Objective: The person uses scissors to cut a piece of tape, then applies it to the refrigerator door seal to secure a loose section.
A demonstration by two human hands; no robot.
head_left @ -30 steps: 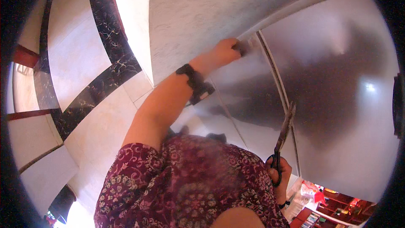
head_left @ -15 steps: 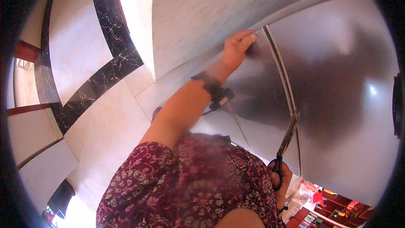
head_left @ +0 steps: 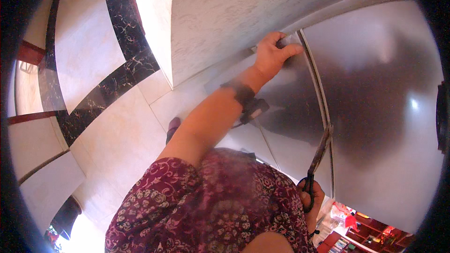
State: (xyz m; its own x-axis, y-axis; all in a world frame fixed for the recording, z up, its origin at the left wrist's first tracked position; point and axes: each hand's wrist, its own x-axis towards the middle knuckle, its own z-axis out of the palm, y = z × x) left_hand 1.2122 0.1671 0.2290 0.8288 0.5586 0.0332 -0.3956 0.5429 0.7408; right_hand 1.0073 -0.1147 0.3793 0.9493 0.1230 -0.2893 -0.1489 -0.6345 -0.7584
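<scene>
Two shiny grey door panels, a lower one (head_left: 295, 98) and an upper one (head_left: 375, 112), meet at a pale-edged seam (head_left: 316, 77), like the doors of a refrigerator. My left hand (head_left: 275, 55) rests at the panel's far edge by the wall, thumb and fingers apart, the thumb pointing toward the seam. Nothing shows in its grip. My right hand (head_left: 317, 199) is closed around the black handles of a pair of scissors (head_left: 319, 154). The scissors' blades reach up to the seam, with their tips against it. Part of the right hand's fingers is hidden behind the handles.
A textured pale wall (head_left: 225, 18) stands close behind the panels. Pale floor tiles (head_left: 122, 126) with a black marbled border (head_left: 110, 91) lie to the left. At lower right are red-brown shelves (head_left: 370, 229) with assorted items. A dark wristband (head_left: 243, 94) with a small device circles my left wrist.
My left hand has moved slightly right toward the seam, and its thumb has spread away from the fingers. The right hand and the scissors stay almost where they were.
</scene>
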